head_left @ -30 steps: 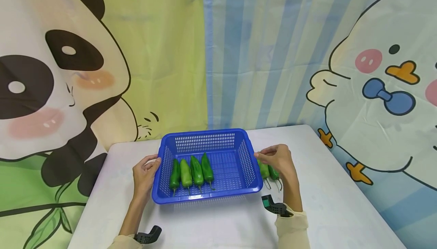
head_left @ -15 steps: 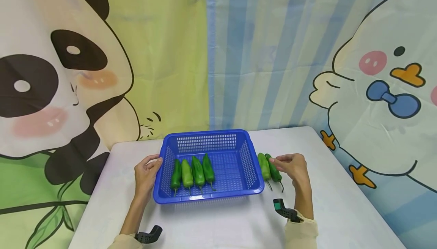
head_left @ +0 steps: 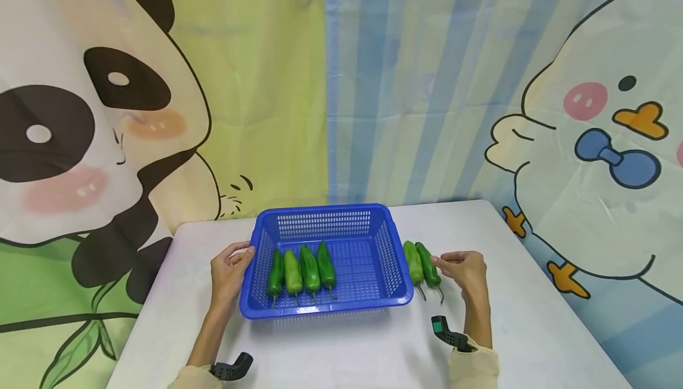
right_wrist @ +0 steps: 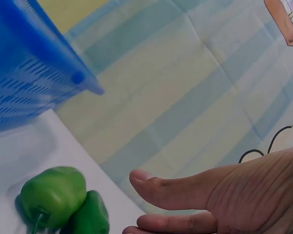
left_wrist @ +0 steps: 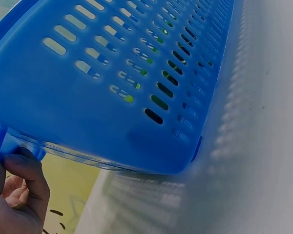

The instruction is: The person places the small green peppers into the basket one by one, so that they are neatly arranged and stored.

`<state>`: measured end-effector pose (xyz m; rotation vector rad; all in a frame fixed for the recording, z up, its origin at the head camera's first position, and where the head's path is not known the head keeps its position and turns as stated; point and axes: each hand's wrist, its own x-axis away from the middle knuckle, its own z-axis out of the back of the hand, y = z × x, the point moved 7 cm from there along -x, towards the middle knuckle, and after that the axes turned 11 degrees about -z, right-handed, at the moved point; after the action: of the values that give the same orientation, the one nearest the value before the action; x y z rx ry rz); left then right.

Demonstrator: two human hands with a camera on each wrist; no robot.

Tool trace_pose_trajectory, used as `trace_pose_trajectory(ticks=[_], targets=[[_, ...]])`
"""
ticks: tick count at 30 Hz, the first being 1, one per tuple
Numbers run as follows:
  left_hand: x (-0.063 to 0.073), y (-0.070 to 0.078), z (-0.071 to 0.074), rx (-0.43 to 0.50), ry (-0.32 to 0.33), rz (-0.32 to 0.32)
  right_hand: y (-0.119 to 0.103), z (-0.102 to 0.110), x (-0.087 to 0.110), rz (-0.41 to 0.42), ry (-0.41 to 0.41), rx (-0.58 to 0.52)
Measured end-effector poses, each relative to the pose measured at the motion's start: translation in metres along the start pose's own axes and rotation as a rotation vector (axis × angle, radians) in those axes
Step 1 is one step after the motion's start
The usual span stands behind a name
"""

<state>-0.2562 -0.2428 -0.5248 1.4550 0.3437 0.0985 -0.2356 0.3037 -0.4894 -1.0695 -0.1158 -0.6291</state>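
Note:
A blue plastic basket [head_left: 352, 306] sits on the table with several green peppers [head_left: 309, 267] lying side by side in its left half. My left hand [head_left: 226, 273] holds the basket's left rim; in the left wrist view its fingers [left_wrist: 31, 178] curl at the rim's edge. To the right of the basket lie two more peppers, a lighter one [head_left: 413, 261] and a darker one [head_left: 428, 264]. My right hand [head_left: 466, 271] is just right of the darker pepper, holding nothing. In the right wrist view its thumb [right_wrist: 171, 192] and fingers are extended and apart.
The white table [head_left: 331, 353] reaches back to a wall hung with cartoon curtains [head_left: 373, 110]. Black wrist-camera mounts sit on the left forearm [head_left: 233, 368] and right forearm [head_left: 450, 335].
My right hand has moved off the basket's right rim, to the right past the two loose peppers, which now show fully. My left hand stays at the left rim.

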Motion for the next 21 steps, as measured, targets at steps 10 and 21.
trace_pose_trajectory(ticks=[10,21], targets=[[-0.001,0.002,-0.001,-0.009,-0.003,-0.011,0.016,-0.008,-0.011,-0.008,0.055,0.002],[0.0,0.003,-0.001,-0.008,0.0,-0.014,0.025,-0.017,-0.02,0.001,0.115,0.027]])
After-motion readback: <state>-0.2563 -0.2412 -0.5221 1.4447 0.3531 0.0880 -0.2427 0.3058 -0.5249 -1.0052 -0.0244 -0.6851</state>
